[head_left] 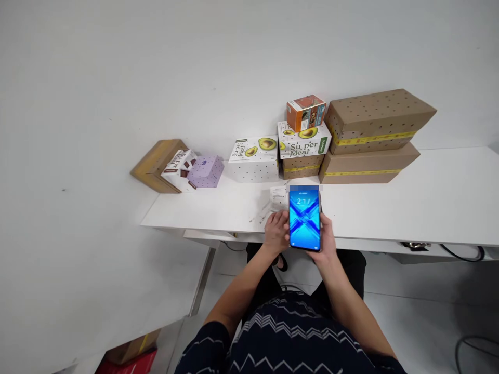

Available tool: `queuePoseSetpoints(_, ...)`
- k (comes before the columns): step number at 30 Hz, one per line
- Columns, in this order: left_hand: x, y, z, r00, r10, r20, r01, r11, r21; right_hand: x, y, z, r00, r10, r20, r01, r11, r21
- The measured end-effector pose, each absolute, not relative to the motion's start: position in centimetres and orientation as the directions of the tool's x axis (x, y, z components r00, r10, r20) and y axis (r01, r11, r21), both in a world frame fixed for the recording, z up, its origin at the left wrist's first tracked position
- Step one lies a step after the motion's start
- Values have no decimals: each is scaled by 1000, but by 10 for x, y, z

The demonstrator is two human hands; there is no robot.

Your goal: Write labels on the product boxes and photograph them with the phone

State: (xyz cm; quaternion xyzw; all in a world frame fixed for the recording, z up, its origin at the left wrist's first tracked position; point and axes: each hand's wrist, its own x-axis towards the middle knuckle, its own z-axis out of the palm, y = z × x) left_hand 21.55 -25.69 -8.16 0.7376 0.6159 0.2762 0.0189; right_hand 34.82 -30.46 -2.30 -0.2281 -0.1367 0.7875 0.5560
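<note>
A smartphone (304,218) with a lit blue screen is held upright above the front edge of the white table, its screen towards me and showing 2:17. My right hand (327,236) is closed round its right side and lower corner. Along the left edge of the phone, the bent fingers of my left hand (276,231) press against it; their tips are partly hidden. Just behind my left hand lies a white printed paper or packet (278,197), partly covered by the phone, with small thin scraps (263,214) beside it.
Against the wall stand a white avocado-print box (253,169), an orange box (306,113) on another avocado-print box (304,143), and two stacked brown cartons (362,166). Farther left are a lilac box (206,171), a chocolate-print box (179,169) and a brown carton (156,161). Cables (463,254) hang at right.
</note>
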Motion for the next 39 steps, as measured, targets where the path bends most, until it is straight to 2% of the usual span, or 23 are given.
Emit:
queuePoseSetpoints(2, 203, -262, -75, 332, 816, 474, 818, -499, 285, 375, -307, -23, -63, 977, -203, -736, -183, -652)
queuePoseSetpoints(3, 195, -264, -72, 427, 740, 520, 764, -603, 230, 392, -308, -24, 71, 981, -183, -642, -95, -760)
queuePoseSetpoints(5, 175, -268, -70, 502, 641, 580, 709, -690, 148, 426, -311, -30, 357, 926, -123, -293, -14, -956)
queuePoseSetpoints(6, 165, -270, -69, 493, 641, 588, 717, -682, 143, 443, -312, -35, 491, 868, -75, -56, -55, -997)
queuePoseSetpoints(7, 156, -272, -69, 478, 659, 581, 729, -666, 155, 458, -313, -40, 581, 814, -22, 172, -148, -974)
queuePoseSetpoints(8, 147, -275, -68, 458, 690, 560, 746, -641, 180, 471, -314, -45, 628, 778, 25, 357, -259, -897)
queuePoseSetpoints(9, 140, -278, -68, 431, 729, 532, 767, -606, 210, 482, -315, -51, 659, 749, 68, 496, -365, -788)
queuePoseSetpoints(11, 133, -286, -66, 353, 817, 456, 822, -504, 266, 496, -315, -62, 691, 709, 139, 648, -523, -554)
queuePoseSetpoints(14, 136, -298, -60, 209, 923, 324, 905, -309, 294, 505, -312, -76, 689, 683, 241, 720, -607, -337)
queuePoseSetpoints(18, 149, -308, -55, 55, 975, 216, 941, -123, 316, 508, -304, -91, 627, 739, 246, 778, -581, -239)
queuePoseSetpoints(23, 160, -312, -61, 10, 968, 252, 946, -91, 311, 511, -300, -96, 639, 751, 165, 764, -594, -254)
queuePoseSetpoints(27, 164, -307, -74, 23, 924, 381, 945, -144, 293, 510, -302, -92, 641, 761, 100, 756, -602, -257)
queuePoseSetpoints(32, 137, -279, -83, 66, 874, 482, 903, -258, 344, 509, -305, -87, 642, 765, 54, 745, -606, -280)
queuePoseSetpoints(39, 91, -253, -81, 70, 938, 340, 813, -251, 525, 514, -304, -96, 643, 761, 90, 744, -592, -311)
